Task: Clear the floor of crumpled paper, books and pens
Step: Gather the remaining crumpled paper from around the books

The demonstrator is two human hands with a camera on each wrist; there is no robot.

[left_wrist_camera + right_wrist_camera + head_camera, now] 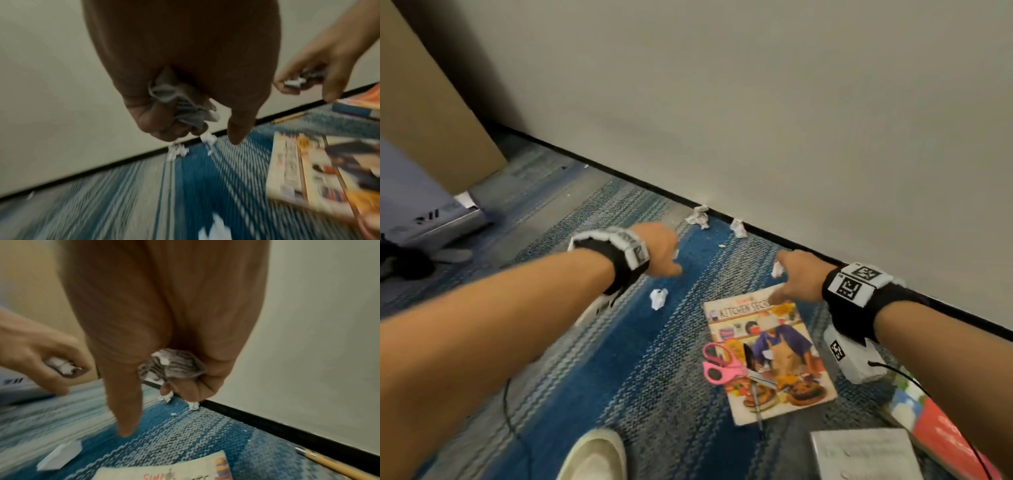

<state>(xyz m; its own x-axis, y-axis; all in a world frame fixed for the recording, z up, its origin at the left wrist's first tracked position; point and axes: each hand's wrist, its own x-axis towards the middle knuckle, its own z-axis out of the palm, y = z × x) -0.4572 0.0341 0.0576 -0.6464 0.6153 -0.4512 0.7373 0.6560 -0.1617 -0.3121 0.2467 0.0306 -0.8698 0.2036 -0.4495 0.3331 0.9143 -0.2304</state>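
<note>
My left hand [666, 255] hovers over the blue carpet, fingers curled round a crumpled paper ball [185, 104]. Just right of it, my right hand [791, 274] grips another paper ball [174, 368] above the top edge of a cookbook [770, 356] lying on the floor. A loose paper ball [658, 298] lies below the left hand. Two more paper balls [698, 216] [738, 228] sit against the wall's black skirting. A pen [337, 464] lies along the skirting to the right.
Pink-handled scissors [726, 368] and a dark pen [755, 390] lie on the cookbook. A white book [866, 452] and a red book [941, 435] lie at the lower right. A cardboard sheet [431, 102] leans at the left. My shoe [594, 455] is at the bottom.
</note>
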